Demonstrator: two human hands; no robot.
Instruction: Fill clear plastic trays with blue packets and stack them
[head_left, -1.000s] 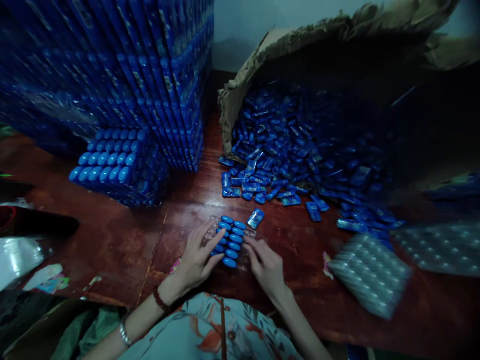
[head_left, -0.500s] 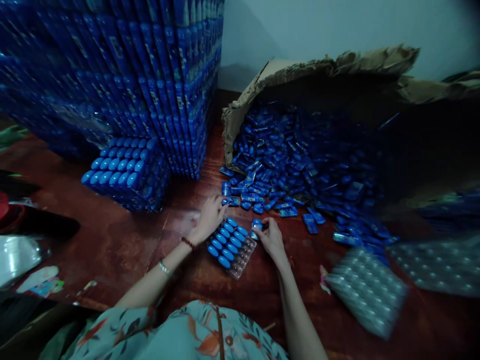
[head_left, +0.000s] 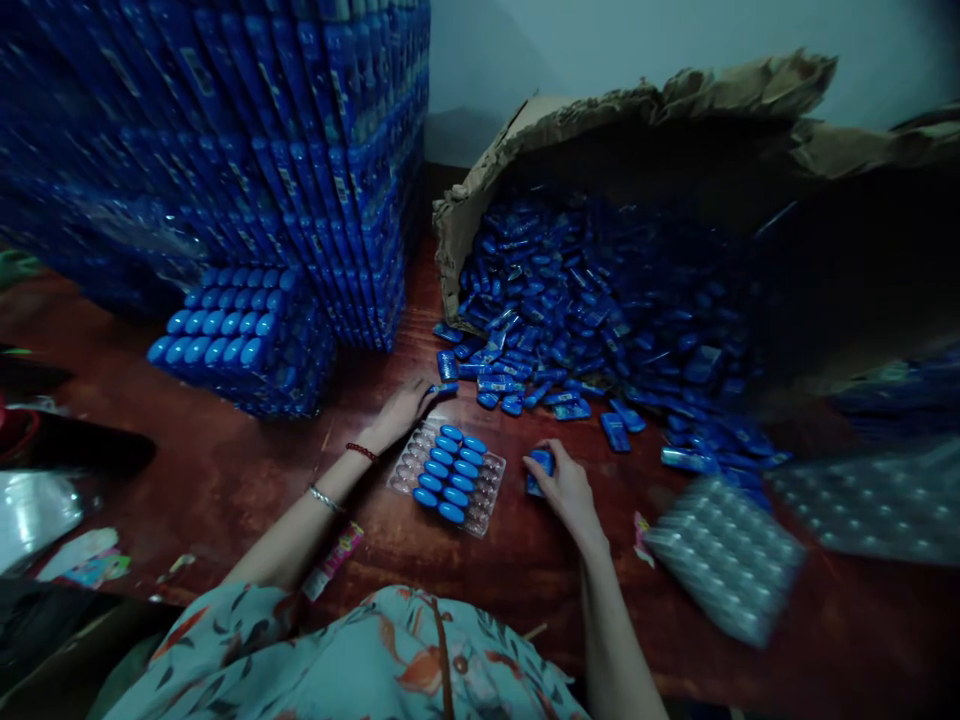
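A transparent plastic tray [head_left: 486,500] with rows of oval cells lies on the table in front of me. Two rows of small blue packs [head_left: 451,475] stand in its middle with rounded ends up, and bare cells show on both sides. My left hand [head_left: 401,412] is beyond the tray's left corner, its fingertips closed on a small blue pack [head_left: 442,389]. Right of the tray, my right hand [head_left: 568,487] grips another labelled blue pack [head_left: 539,470] between thumb and fingers.
Loose blue packs [head_left: 555,310] spill from a torn cardboard box [head_left: 459,235]. Filled trays form a tall stack [head_left: 300,150] at left, with a shorter stack [head_left: 214,325] before it. More clear trays [head_left: 727,560] lie at right. A pink wrapper [head_left: 335,562] is near my left forearm.
My left hand has drawn back from over the tray's left side, uncovering bare cells there. My right hand has moved right, away from the tray, with a blue pack. The view has shifted slightly.
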